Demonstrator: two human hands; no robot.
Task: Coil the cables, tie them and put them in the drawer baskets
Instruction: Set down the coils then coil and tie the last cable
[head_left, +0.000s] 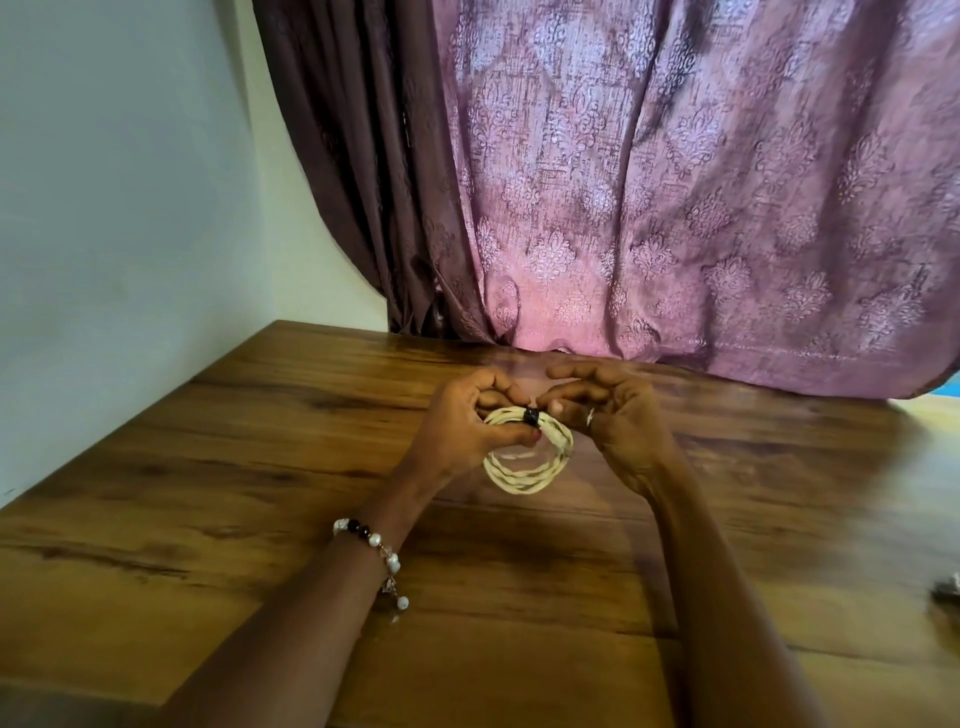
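A cream cable, coiled into a small loop, is held just above the table, out in front of the curtain. The coil's top is gripped by the left hand, thumb curled round it. A black tie on the coil is pinched by the right hand, a ring on one finger. A beaded bracelet is worn on the left wrist.

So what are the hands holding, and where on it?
Both hands, left and right, pinch the coiled cream cable at its top, beside the black tie.
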